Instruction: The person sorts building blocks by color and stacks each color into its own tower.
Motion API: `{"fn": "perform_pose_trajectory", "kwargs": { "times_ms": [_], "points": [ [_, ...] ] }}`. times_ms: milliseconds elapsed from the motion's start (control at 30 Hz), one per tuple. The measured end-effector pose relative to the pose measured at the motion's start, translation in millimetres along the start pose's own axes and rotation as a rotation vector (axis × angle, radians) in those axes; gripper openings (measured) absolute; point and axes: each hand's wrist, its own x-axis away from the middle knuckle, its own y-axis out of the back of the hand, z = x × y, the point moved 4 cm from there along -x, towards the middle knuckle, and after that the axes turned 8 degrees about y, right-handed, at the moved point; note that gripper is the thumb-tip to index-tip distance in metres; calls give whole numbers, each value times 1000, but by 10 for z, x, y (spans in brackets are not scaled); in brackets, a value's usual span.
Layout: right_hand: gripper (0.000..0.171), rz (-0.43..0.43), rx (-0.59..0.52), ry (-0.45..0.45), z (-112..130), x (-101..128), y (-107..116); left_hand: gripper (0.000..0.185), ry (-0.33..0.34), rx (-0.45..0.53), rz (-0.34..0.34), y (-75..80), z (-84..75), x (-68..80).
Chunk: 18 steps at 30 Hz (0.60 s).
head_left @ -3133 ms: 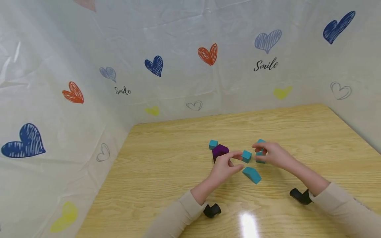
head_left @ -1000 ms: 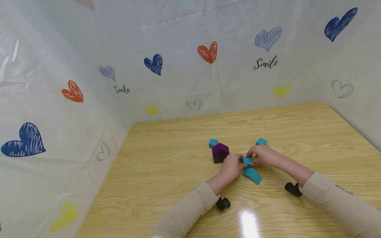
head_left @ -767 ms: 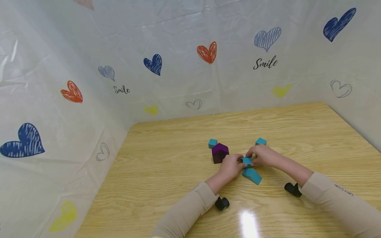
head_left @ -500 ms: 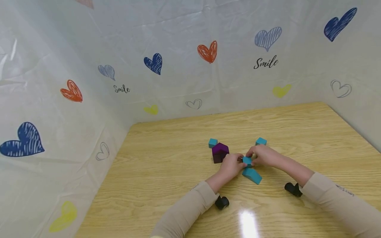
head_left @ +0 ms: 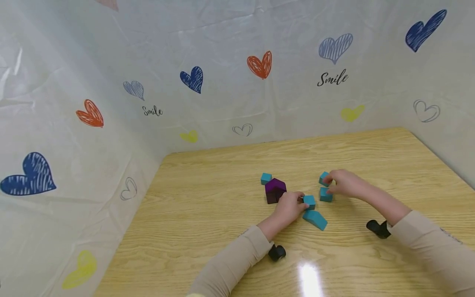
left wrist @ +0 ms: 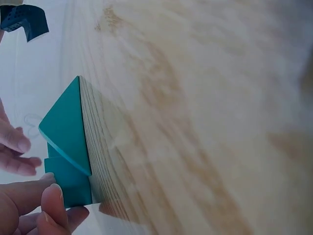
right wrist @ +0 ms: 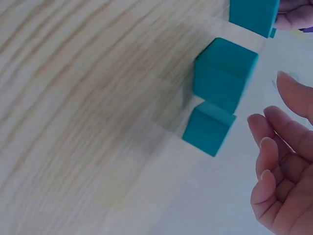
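My left hand pinches a blue cube on the table, fingertips at its left side. Directly in front of that cube lies a blue wedge block; in the left wrist view the wedge's triangular face overlaps the cube. My right hand hovers with loosely bent fingers beside two more blue cubes, a rear one and a nearer one. The right wrist view shows a gap between its fingers and these cubes.
A purple house-shaped block stands just left of my left hand, with a small blue cube behind it. A wood-grain table lies under everything, bordered at the back and sides by a white sheet printed with hearts.
The middle cube has shifted nearer the wedge since the oldest frame, both hands having taken hold of it. My right hand has since let go and moved right and back; the left stays.
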Motion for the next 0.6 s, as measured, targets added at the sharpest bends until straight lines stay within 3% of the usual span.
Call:
{"fn": "perform_pose_trajectory", "kwargs": {
  "times_ms": [233, 600],
  "points": [
    [32, 84, -25, -52, -149, 2, -96, 32, 5, -20, 1, 15, -14, -5],
    [27, 67, -29, 1, -148, 12, -177, 31, -12, -25, 6, 11, -13, 13]
  ]
}}
